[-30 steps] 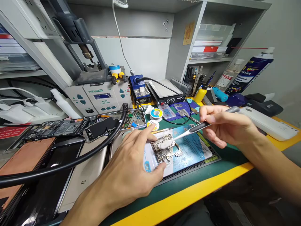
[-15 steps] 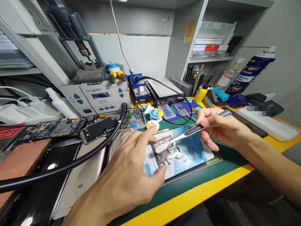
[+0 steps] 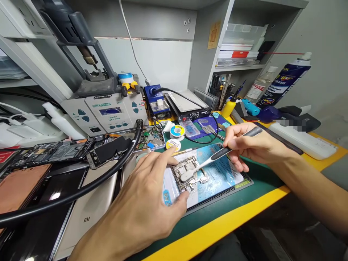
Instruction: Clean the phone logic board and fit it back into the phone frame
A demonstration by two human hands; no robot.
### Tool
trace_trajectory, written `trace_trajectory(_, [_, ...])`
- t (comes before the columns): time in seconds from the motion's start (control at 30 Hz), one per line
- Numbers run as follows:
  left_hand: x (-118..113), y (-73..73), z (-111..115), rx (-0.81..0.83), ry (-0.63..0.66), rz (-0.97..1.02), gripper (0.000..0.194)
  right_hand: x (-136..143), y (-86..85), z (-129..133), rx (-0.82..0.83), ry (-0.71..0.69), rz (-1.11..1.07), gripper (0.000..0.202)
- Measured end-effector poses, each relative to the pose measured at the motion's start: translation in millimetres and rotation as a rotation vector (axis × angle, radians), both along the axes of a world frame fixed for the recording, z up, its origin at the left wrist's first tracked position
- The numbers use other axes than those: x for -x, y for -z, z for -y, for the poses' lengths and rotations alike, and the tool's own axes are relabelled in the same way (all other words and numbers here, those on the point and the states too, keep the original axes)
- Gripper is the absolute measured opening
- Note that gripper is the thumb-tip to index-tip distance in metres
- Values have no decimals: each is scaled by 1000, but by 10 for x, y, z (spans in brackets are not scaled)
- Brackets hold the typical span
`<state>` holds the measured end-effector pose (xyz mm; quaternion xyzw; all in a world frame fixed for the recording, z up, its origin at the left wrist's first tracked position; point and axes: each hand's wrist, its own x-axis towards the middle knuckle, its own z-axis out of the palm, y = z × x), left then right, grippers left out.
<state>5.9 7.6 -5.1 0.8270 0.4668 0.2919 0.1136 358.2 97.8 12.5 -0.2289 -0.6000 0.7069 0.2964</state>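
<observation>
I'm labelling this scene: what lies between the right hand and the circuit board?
In the head view, the brush slants from the right hand down to the circuit board, above the printed panel.

Left hand (image 3: 149,190) is palm down, fingers extended forward, thumb spread apart from them, left forearm (image 3: 102,233) angled up from the lower edge; right hand (image 3: 251,145) sets thumb and index finger in a pen-type pinch (remaining fingers loosely curled beneath), right forearm (image 3: 312,179) slanting in from the right.

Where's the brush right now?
Head view, right of centre: the brush is in the right hand, its white head over the circuit board, beside the left hand.
</observation>
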Motion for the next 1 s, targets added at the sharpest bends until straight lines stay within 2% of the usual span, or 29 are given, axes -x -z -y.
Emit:
trace_trajectory(0.2, [15,15,-18,-11,3,-15,74,-152,-57,-89,-31,5,-13,15])
trace_trajectory(0.43, [16,-3,12,-33,6,-13,67,-73,-28,-53,-7,-18,42,18])
trace_trajectory(0.6, [19,19,9,-4,2,-18,71,-176,-47,-114,-30,17,18,17])
trace_trajectory(0.73, [20,45,6,8,-10,-5,76,-147,-17,-101,-26,-7,28,20])
trace_trajectory(0.83, [16,39,6,4,-7,0,72,-136,-3,-112,-16,-20,75,20])
trace_trajectory(1.0, [5,-2,-2,-7,8,-31,69,-274,-63,-190,-31,13,104,18])
